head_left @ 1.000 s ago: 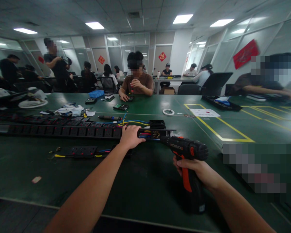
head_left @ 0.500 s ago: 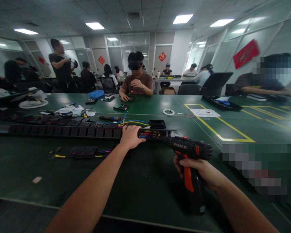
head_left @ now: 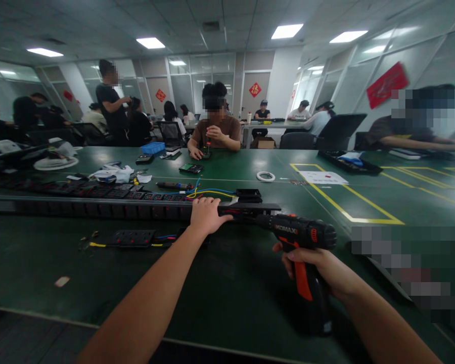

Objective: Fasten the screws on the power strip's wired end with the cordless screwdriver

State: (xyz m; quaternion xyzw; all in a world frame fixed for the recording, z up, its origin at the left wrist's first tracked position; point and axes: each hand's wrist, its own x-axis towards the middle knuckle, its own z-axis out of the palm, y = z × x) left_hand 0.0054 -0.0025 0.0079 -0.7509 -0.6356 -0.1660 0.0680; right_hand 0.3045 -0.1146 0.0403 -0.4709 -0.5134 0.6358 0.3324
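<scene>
My left hand [head_left: 207, 217] is closed over the long black power strip [head_left: 117, 208], fingers on its top and thumb toward the right. The strip lies across the table, its row of sockets on the near side, dark and tilted. Close to its right end, which is partly uncovered, a few wires show faintly. My right hand [head_left: 320, 260] grips a black and orange cordless drill [head_left: 298, 230] by its handle. The drill's nose points left at the strip's open end; whether its tip touches anything is hidden. A short socket block [head_left: 134, 237] with coloured wires lies in front.
Behind the strip lie loose socket modules [head_left: 109, 193], blue and yellow wires [head_left: 212, 191], a screwdriver-like tool [head_left: 174, 185] and a white ring [head_left: 265, 176]. A black tray [head_left: 367, 164] sits at right. Across the table a co-worker [head_left: 218, 129] handles a small part.
The power strip has rolled, so its sockets face less toward me and the wiring at its end is mostly hidden. The drill has shifted slightly right in view. A standing person has moved rightward.
</scene>
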